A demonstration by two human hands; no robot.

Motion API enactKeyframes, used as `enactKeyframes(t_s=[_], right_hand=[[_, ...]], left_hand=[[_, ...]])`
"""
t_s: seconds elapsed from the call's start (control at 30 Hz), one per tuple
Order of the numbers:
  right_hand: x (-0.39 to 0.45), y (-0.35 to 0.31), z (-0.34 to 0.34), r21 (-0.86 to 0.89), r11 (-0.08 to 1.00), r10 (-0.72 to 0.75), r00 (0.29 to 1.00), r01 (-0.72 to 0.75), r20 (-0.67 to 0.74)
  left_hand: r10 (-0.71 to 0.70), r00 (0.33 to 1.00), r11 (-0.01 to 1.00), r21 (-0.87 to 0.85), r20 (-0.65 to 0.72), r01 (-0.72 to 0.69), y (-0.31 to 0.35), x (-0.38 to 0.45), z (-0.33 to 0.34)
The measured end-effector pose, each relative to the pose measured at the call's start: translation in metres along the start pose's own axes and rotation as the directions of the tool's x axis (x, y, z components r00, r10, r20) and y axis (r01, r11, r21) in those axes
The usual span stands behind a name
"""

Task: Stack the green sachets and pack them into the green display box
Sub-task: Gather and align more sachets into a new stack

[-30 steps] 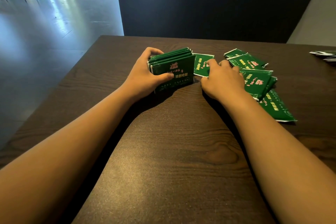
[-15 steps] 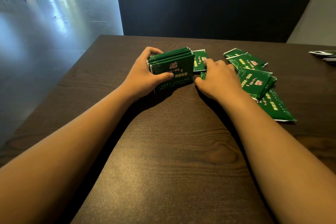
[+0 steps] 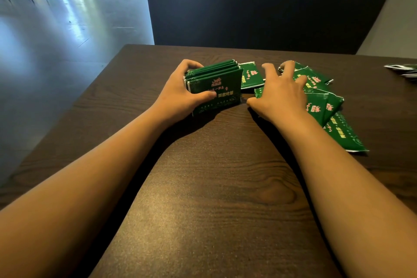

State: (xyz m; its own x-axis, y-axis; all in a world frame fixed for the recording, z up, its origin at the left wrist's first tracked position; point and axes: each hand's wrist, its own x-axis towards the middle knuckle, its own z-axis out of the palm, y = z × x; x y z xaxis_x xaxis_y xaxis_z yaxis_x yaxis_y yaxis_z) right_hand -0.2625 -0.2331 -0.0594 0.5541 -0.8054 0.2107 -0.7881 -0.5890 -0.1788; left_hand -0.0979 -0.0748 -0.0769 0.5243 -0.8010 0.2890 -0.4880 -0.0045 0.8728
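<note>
Green sachets [image 3: 215, 88] stand on edge as an upright stack at the far middle of the dark wood-grain desk [image 3: 214, 187], their printed faces turned toward the camera and tilted slightly back. The left hand [image 3: 180, 92] grips this stack from its left end: the thumb lies across the front face of the nearest sachet and the fingers curl over the top far corner.

Just right of the stack, a single sachet [image 3: 250, 75] lies flat on the desk, touching or nearly touching the stack's right edge. To the right of that lies a loose pile of sachets [image 3: 325, 104], overlapping one another at different angles, with one long sachet [image 3: 345, 137] reaching nearest along the right side of the desk.

The right hand [image 3: 282, 95] rests palm down with its fingers spread wide, covering the left part of the loose pile; the fingertips reach to the far sachets and the thumb points left toward the stack. Whether it presses on the sachets or only touches them cannot be told.

At the far right edge of the desk, a few more packets [image 3: 404, 70] lie partly out of view. Behind the desk stands a dark padded bench back [image 3: 259, 7], and a shiny grey floor [image 3: 56, 29] stretches away on the left.
</note>
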Motion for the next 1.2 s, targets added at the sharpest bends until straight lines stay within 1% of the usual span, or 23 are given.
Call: enactKeyframes(t_s=[0.13,0.23,0.3,0.37,0.43,0.53,0.63,0.7,0.83,0.97,1.2], right_hand=[[0.001,0.003,0.001,0.003,1.0,-0.011,0.994,0.012,-0.111],[0.003,0.005,-0.001,0.05,0.998,-0.013,0.979,0.024,-0.205],[0.002,0.004,-0.002,0.09,0.994,-0.034,0.958,0.062,-0.284],[0.002,0.002,-0.002,0.136,0.982,-0.074,0.924,0.134,-0.375],[0.001,-0.001,-0.002,0.197,0.951,-0.122,0.877,0.237,-0.465],[-0.004,-0.01,-0.001,0.313,0.85,-0.2,0.81,0.423,-0.551],[-0.01,-0.019,0.0,0.404,0.736,-0.292,0.793,0.543,-0.534],[-0.013,-0.023,0.001,0.423,0.702,-0.366,0.799,0.574,-0.477],[-0.017,-0.026,0.002,0.376,0.718,-0.474,0.807,0.586,-0.353],[-0.017,-0.025,0.002,0.305,0.752,-0.502,0.808,0.584,-0.309],[-0.016,-0.025,0.004,0.255,0.758,-0.544,0.798,0.6,-0.26]], left_hand=[[-0.001,1.0,1.0,-0.004,-0.002,0.001,0.001,0.0,0.0],[0.003,1.0,1.0,0.003,-0.01,-0.003,0.0,0.0,0.0],[0.006,1.0,1.0,0.01,-0.017,-0.006,0.0,0.0,0.0],[0.003,0.999,1.0,0.005,-0.032,-0.003,0.0,0.0,0.0],[0.001,0.998,1.0,-0.009,-0.058,-0.002,-0.001,0.0,0.0],[-0.005,0.995,0.999,-0.033,-0.103,0.002,-0.002,-0.001,-0.001],[-0.006,0.993,0.999,-0.032,-0.114,0.002,-0.003,0.001,-0.001],[-0.004,0.995,1.0,-0.02,-0.101,0.002,-0.003,0.001,0.0],[-0.001,0.997,1.0,-0.01,-0.079,0.0,-0.003,0.002,0.001],[0.008,0.998,1.0,0.005,-0.067,-0.008,-0.006,0.003,0.001],[0.026,0.999,1.0,0.0,-0.031,-0.026,-0.003,0.002,0.001]])
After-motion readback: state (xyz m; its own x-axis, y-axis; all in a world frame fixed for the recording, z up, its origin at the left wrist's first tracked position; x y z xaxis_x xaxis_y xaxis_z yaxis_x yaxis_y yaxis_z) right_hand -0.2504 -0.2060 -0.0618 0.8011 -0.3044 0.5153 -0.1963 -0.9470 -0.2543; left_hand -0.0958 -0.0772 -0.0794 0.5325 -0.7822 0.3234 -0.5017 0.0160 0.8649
